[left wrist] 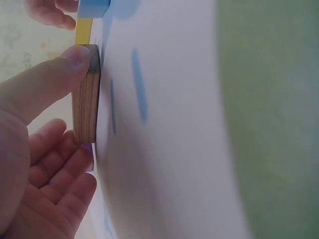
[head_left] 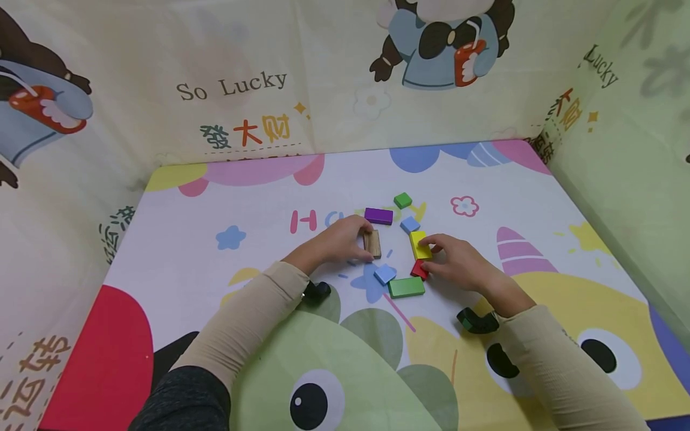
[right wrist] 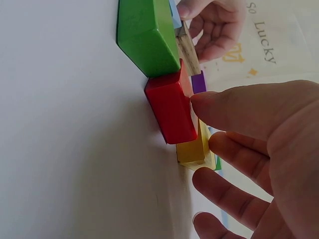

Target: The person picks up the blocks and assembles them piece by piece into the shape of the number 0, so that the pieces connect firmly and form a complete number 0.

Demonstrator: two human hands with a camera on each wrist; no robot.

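Wooden block point(head_left: 374, 244) at nine o'clock in the group: we see the left hand point(head_left: 342, 240) pinching it end to end. The right hand point(head_left: 460, 263) is spread, its thumb touching the red block point(head_left: 417, 269) at four o'clock, forefinger at the yellow block point(head_left: 417, 246) at three. We judge that an uneven thumb push could skew red against the long green block point(head_left: 406, 288) at six, while a weak left pinch could let the wood twist.
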